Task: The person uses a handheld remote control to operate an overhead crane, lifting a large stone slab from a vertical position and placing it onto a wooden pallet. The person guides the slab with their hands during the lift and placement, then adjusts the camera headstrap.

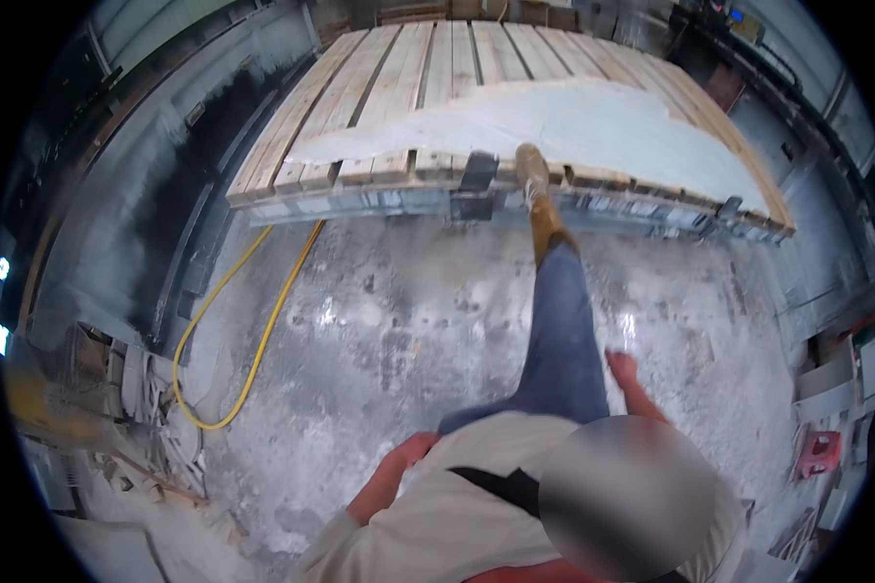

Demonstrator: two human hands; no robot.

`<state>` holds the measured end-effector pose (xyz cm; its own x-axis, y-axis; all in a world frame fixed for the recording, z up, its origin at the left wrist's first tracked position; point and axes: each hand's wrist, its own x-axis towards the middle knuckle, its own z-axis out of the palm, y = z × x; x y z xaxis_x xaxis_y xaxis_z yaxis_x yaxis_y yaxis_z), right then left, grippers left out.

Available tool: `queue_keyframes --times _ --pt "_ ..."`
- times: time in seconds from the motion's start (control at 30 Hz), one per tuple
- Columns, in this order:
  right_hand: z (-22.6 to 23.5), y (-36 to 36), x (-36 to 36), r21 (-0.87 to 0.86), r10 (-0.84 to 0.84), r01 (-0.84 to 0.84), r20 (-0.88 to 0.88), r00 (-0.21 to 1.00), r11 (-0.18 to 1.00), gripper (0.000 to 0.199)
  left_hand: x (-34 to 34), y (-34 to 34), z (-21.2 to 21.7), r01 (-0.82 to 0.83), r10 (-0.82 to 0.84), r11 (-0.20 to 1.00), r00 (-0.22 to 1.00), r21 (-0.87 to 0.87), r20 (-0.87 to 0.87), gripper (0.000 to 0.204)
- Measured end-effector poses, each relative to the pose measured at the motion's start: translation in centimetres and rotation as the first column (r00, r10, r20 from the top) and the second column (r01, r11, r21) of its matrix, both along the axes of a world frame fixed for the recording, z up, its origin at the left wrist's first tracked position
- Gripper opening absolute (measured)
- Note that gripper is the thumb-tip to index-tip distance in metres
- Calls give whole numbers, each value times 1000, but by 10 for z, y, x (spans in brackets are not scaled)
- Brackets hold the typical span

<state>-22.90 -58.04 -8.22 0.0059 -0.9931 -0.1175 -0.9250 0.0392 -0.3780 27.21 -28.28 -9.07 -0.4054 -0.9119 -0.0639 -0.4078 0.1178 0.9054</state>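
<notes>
My left hand (pixel 418 449) hangs beside my hip, apart from the slatted platform, its fingers mostly hidden. Further right, my right hand (pixel 622 367) is beside my leg; it is small and blurred, so its finger position is unclear. Neither hand visibly holds anything. My tan boot (pixel 532 167) is lifted to the platform's near edge, below a blue-grey trouser leg (pixel 562 330). Across the wooden slatted platform (pixel 437 73) lies a thin pale slab (pixel 593 121) with an uneven outline. A dark block-like bracket (pixel 474 175) stands at the platform's edge, left of the boot.
A yellow hose (pixel 260 352) loops from under the platform over the wet grey floor (pixel 389 340). Scrap strips (pixel 156 403) are piled at left. At right sits a red crate (pixel 819 454) among pale pieces. A smaller dark bracket (pixel 729 208) is on the platform's right edge.
</notes>
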Motion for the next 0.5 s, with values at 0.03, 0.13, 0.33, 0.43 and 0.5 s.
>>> queue_keyframes --times 0.03,0.13,0.33,0.43,0.5 --pt "-14 19 -18 -26 -83 84 50 995 996 56 -2 -8 1 97 -88 991 991 -89 98 30" --pt "-30 139 -48 385 -564 460 222 795 800 49 -1 11 36 -10 63 606 997 795 -36 30" --pt "-11 267 -116 435 -817 694 235 527 573 34 -14 65 29 119 -28 800 986 588 -162 24" --pt "1 238 -99 382 -654 618 -48 755 687 42 -43 46 117 10 3 671 1000 741 -16 25" --pt "-2 216 -92 376 -608 562 6 794 737 45 -49 53 75 7 75 549 995 836 -58 30"
